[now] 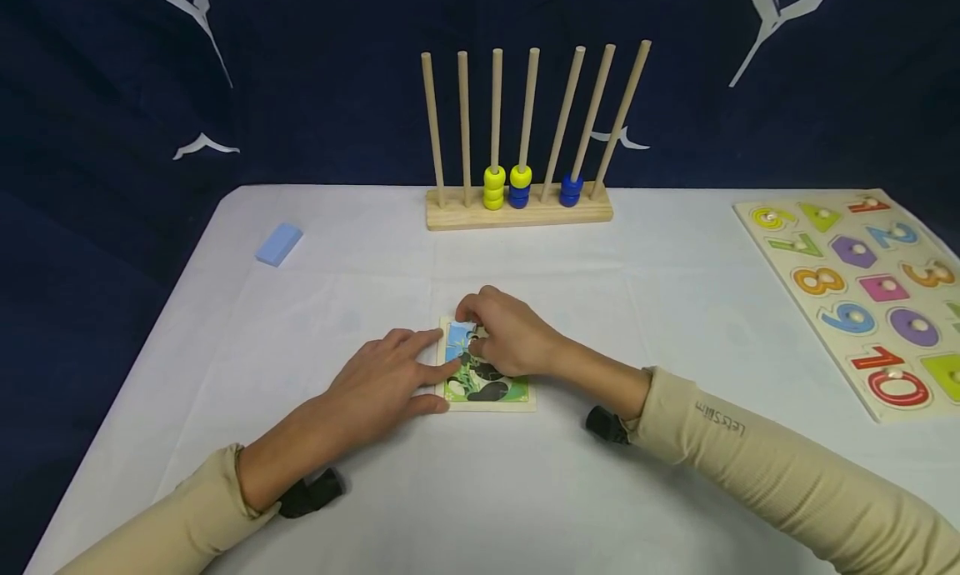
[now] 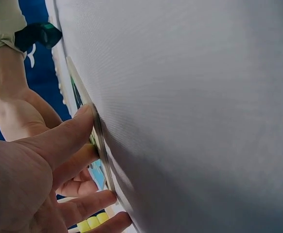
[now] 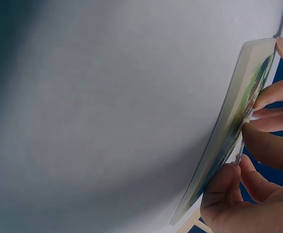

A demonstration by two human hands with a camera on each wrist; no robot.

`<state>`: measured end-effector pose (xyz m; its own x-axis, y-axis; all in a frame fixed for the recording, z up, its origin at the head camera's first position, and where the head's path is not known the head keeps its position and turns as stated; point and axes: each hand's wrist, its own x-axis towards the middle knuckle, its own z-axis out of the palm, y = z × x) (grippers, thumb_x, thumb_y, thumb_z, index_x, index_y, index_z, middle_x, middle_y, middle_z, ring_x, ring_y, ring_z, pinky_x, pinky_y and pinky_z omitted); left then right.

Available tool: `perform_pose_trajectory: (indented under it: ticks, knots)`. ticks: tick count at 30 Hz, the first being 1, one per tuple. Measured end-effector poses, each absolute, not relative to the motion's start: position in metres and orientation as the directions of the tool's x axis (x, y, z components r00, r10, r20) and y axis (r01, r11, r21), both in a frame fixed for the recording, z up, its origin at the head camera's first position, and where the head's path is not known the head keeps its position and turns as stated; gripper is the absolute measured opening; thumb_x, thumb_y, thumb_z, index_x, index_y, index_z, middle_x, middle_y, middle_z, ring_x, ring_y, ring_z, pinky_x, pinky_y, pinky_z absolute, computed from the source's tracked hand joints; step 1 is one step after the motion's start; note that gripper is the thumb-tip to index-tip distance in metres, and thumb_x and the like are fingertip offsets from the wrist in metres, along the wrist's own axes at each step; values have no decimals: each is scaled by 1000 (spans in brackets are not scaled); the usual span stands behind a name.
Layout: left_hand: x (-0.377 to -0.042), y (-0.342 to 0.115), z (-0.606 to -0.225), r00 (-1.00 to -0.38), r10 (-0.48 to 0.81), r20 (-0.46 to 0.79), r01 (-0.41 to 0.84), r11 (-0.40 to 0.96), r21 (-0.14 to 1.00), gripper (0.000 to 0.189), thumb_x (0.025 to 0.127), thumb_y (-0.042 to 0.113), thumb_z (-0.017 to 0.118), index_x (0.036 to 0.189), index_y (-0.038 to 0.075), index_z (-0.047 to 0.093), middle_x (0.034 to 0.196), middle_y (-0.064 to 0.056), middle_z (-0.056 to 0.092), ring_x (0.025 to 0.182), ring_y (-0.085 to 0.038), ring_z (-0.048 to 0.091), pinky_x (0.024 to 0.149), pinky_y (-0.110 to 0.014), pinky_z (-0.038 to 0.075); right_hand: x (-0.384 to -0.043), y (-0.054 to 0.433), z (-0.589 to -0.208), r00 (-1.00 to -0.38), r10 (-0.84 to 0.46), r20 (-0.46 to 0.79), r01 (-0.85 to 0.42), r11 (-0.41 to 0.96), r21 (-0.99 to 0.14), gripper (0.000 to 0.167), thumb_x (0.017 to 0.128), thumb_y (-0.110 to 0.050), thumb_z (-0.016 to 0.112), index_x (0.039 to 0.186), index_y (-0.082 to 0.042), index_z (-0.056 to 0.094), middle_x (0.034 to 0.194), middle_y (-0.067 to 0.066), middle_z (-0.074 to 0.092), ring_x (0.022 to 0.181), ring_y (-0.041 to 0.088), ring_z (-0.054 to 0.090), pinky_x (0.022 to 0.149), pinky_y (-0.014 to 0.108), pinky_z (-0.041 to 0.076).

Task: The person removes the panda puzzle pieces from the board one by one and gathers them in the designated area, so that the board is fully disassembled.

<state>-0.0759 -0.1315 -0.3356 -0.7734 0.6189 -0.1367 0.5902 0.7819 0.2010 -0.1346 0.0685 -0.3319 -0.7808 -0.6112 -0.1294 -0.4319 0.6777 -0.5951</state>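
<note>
A flat panda puzzle [image 1: 495, 407] lies on white cloth [image 1: 525, 500], near the middle.
Left to right: a smooth blue block [image 1: 279, 244]; the left hand [image 1: 386, 377], fingers spread and unclenched, fingertips along the puzzle's left edge; the puzzle, pale-rimmed and four-sided, its grass towards the person, sky away, the slanted view leaving its long axis unclear; the right hand [image 1: 515, 333], curled, thumb and finger pinching a thin piece [image 3: 239, 151], mostly hidden, and covering the puzzle's upper right; a knobbed number board [image 1: 813, 329], cut off by the frame.

Tabletop play area, room type unclear | printed curtain [image 1: 337, 75] | white-clothed table [image 1: 337, 283] | bead rack [image 1: 540, 216] | number puzzle [image 1: 881, 312]
</note>
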Motion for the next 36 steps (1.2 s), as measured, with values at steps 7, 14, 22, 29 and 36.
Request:
perform_pose_trajectory:
  ticks: [7, 14, 22, 29, 36]
  knots:
    - [-76, -131, -334, -776, 608, -169, 576, 791, 205, 50, 91, 41, 70, 136, 21, 63, 147, -17, 45, 126, -35, 46, 90, -54, 46, -138, 69, -331, -779, -610, -143, -431, 688, -585, 32, 88, 0, 68, 120, 3, 65, 100, 8, 60, 93, 21, 55, 86, 36, 47]
    - [-78, -130, -334, -776, 601, -192, 567, 798, 205, 51, 91, 42, 70, 137, 22, 62, 148, -16, 44, 127, -35, 45, 92, -53, 45, -143, 73, -329, -780, -610, -142, -415, 673, -612, 33, 88, -1, 69, 121, 4, 66, 103, 9, 64, 94, 21, 57, 86, 36, 47]
    - [-78, -130, -334, -776, 597, -201, 566, 801, 196, 51, 91, 43, 69, 137, 23, 61, 148, -16, 43, 128, -35, 44, 93, -53, 45, -140, 85, -320, -755, -653, -62, -464, 598, -654, 30, 89, -1, 69, 118, 4, 68, 97, 7, 61, 84, 20, 53, 76, 33, 45]
    - [-77, -131, -333, -777, 599, -194, 566, 800, 200, 51, 91, 42, 69, 137, 22, 61, 148, -17, 44, 128, -35, 44, 94, -53, 44, -136, 101, -314, -750, -661, -25, -482, 573, -662, 30, 89, -1, 70, 119, 2, 68, 101, 5, 62, 89, 22, 54, 79, 34, 45]
    - [-76, -130, -333, -783, 592, -193, 559, 805, 201, 51, 91, 42, 70, 137, 22, 61, 148, -17, 44, 128, -35, 44, 94, -54, 44, -131, 116, -311, -739, -673, 14, -518, 556, -650, 30, 88, -2, 72, 118, 0, 69, 100, 5, 62, 87, 23, 54, 77, 35, 45]
